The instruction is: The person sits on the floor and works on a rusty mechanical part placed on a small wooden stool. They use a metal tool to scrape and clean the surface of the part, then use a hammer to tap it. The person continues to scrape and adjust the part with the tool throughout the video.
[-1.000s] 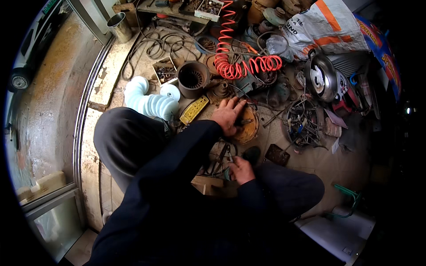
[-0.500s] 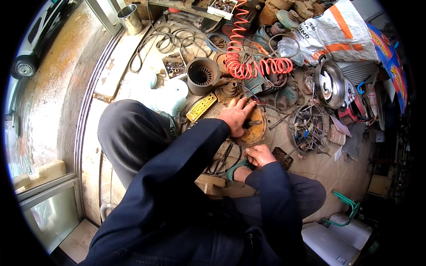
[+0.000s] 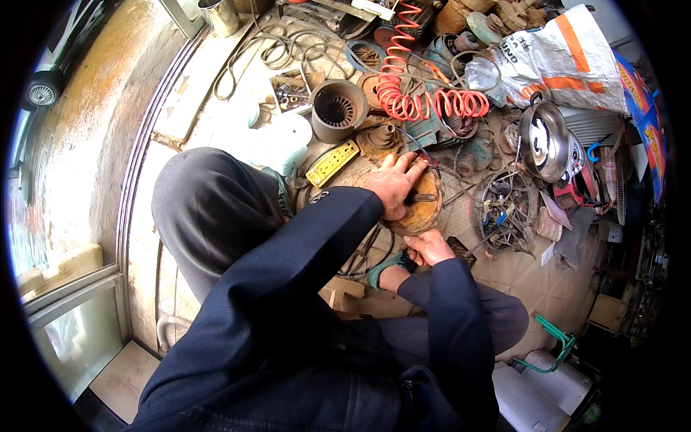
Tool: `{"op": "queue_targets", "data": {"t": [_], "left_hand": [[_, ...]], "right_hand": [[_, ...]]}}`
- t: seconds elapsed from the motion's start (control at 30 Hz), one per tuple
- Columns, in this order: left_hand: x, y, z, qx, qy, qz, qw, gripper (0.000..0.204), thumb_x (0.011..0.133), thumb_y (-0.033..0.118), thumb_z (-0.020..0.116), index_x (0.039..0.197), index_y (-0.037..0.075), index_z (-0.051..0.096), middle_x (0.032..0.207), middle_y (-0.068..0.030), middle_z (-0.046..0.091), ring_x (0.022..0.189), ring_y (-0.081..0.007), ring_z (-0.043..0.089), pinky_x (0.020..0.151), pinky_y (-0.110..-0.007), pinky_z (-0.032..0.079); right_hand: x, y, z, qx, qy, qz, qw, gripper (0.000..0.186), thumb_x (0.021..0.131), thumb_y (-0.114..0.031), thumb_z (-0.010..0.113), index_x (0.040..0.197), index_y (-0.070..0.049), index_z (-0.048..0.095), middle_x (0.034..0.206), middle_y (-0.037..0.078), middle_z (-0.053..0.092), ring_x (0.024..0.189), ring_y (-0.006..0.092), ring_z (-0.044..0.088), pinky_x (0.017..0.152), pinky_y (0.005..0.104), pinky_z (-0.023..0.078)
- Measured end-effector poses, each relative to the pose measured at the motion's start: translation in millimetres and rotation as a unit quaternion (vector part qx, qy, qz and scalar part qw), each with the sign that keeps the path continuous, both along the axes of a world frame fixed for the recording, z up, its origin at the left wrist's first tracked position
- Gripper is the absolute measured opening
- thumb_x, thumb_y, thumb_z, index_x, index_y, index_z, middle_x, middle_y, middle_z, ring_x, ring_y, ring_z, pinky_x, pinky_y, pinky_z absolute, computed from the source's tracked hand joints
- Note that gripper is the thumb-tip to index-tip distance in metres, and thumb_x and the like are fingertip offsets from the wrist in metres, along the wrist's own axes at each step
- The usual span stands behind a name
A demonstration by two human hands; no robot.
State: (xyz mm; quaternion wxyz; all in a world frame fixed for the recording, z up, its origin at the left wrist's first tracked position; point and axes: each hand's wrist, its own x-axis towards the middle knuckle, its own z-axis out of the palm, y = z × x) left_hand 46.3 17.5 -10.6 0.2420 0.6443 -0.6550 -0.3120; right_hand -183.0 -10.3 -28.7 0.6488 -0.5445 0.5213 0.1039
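A rusty, yellow-brown round metal plate (image 3: 425,213) with a raised piece at its middle lies on the floor in front of me. My left hand (image 3: 393,186) rests flat across its left side, fingers spread. At the plate's near rim is my right hand (image 3: 430,247), its fingers curled together. Whatever they pinch, if anything, is hidden. Just beyond my left hand sits a rusty stepped metal part (image 3: 380,138). Left of that lies a yellow power strip (image 3: 332,163), with a hollow motor stator (image 3: 337,109) behind it.
A coiled red air hose (image 3: 432,104) stretches over greasy motor parts at the back. To the right are a basket of tools (image 3: 502,212) and a steel pan (image 3: 541,140). A white sack (image 3: 554,61) stands at the back right. Black cables (image 3: 366,255) lie near my foot.
The view has shifted slightly, so the scene sits a little further right. My right hand has turned a little at the plate's near rim; my left hand stays spread on the plate.
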Motion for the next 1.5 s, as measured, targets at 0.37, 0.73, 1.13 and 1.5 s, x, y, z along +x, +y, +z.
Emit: {"op": "queue_targets", "data": {"t": [0.37, 0.73, 1.13, 1.5], "left_hand": [[-2.1, -1.1, 9.5, 0.035, -0.019, 0.013, 0.999, 0.103, 0.061, 0.022, 0.085, 0.149, 0.015, 0.031, 0.151, -0.0176, 0.03, 0.133, -0.0422, 0.034, 0.104, -0.053, 0.036], [-4.4, -3.0, 0.3, 0.001, -0.008, 0.001, 1.0, 0.102, 0.061, 0.024, 0.086, 0.148, 0.015, 0.033, 0.15, -0.0176, 0.03, 0.132, -0.0419, 0.034, 0.105, -0.053, 0.036], [-0.7, 1.3, 8.3, 0.009, -0.015, -0.016, 1.0, 0.123, 0.047, 0.035, 0.092, 0.15, 0.012, 0.029, 0.152, -0.0187, 0.028, 0.135, -0.0436, 0.031, 0.109, -0.05, 0.034], [-1.3, 3.9, 7.2, -0.029, -0.047, -0.038, 0.998, 0.129, 0.037, 0.042, 0.094, 0.149, 0.018, 0.034, 0.154, -0.0206, 0.021, 0.136, -0.0456, 0.028, 0.108, -0.055, 0.033]], "right_hand": [[113.0, 148.9, -45.0, 0.087, -0.203, -0.596, 0.772, 0.027, 0.104, -0.032, 0.045, 0.102, -0.009, 0.058, 0.087, 0.006, 0.067, 0.074, 0.0195, 0.064, 0.06, 0.0298, 0.05], [30.7, 134.2, -22.2, -0.055, -0.145, -0.263, 0.952, 0.026, 0.1, -0.023, 0.054, 0.091, -0.001, 0.064, 0.064, 0.003, 0.056, 0.049, 0.0104, 0.05, 0.043, 0.0245, 0.039], [-3.1, 55.8, -10.2, 0.037, -0.072, -0.141, 0.987, 0.032, 0.098, -0.025, 0.055, 0.085, 0.003, 0.064, 0.056, 0.0, 0.045, 0.042, 0.006, 0.032, 0.041, 0.0245, 0.023], [-2.8, 32.7, -10.6, 0.03, -0.056, -0.13, 0.989, 0.029, 0.096, -0.023, 0.059, 0.084, 0.003, 0.065, 0.057, 0.001, 0.048, 0.046, 0.0068, 0.037, 0.042, 0.0236, 0.025]]}}
